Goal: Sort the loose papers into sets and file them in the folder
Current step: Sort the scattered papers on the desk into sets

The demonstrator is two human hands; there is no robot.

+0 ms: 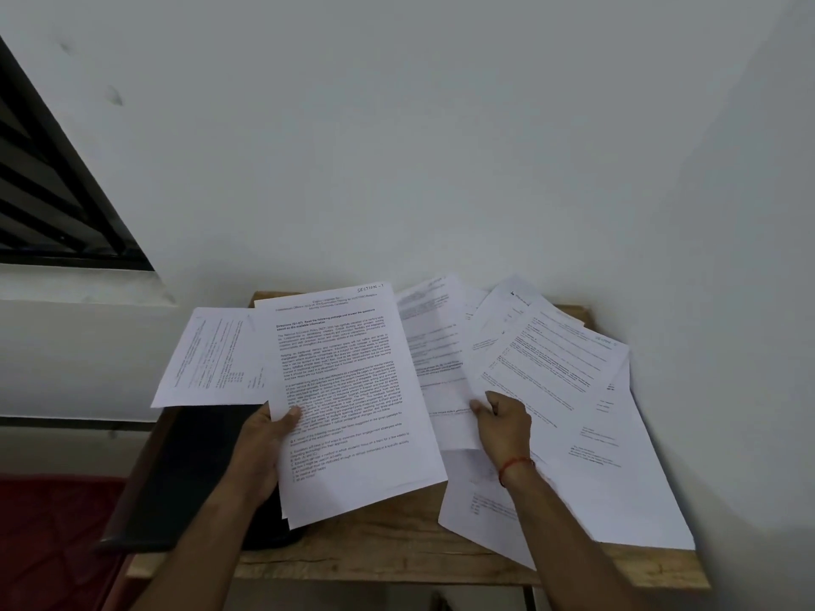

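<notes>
1. I saw the dark folder (189, 474) at nine o'clock on the wooden table (388, 562).
2. My left hand (264, 443) gripped a printed set (353, 390), fingers curled. My right hand (502, 427) pinched a sheet (443, 381) among loose papers (573, 377) at three o'clock.
3. A white wall (441, 147) stood behind.

The sheets (353, 390) hide the fingers of the left hand (264, 438); only the thumb shows. The folder (189, 474) is partly hidden under that arm and the sheets. The print on the papers (573, 390) is too small and blurry to read. The papers cover most of the table (397, 553). The left edge cuts off the window (44, 191).
</notes>
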